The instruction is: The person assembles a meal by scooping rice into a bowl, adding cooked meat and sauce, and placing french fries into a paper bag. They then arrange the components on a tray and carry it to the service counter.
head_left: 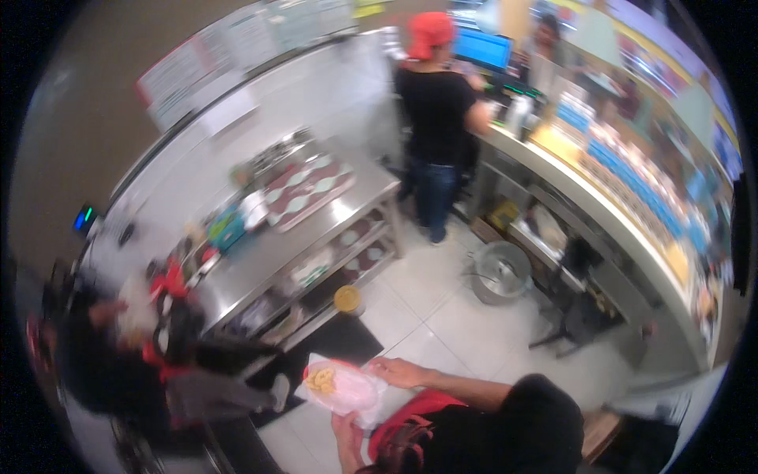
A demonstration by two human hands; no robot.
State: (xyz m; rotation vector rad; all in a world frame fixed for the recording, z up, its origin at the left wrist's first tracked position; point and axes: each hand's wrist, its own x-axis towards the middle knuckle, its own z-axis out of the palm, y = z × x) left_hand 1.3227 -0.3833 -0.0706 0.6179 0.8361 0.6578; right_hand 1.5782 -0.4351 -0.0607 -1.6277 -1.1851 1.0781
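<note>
A red basket [306, 370] lined with white paper [359, 389] is held in front of my body, with a small heap of yellow fried food [320, 380] at one end. The food's exact kind is too blurred to make out. My left hand [347, 434] grips the basket's near edge. My right hand [399, 372] closes on the edge of the basket and its paper on the other side. Below the basket are the floor and a dark mat.
A steel table [339, 209] with patterned trays [309, 189] runs along the left wall. A co-worker [126, 355] stands at left, another [436, 118] at the counter [632, 213]. A grey bin [502, 272], a yellow tub [347, 300] and a black stool [580, 316] stand on the floor.
</note>
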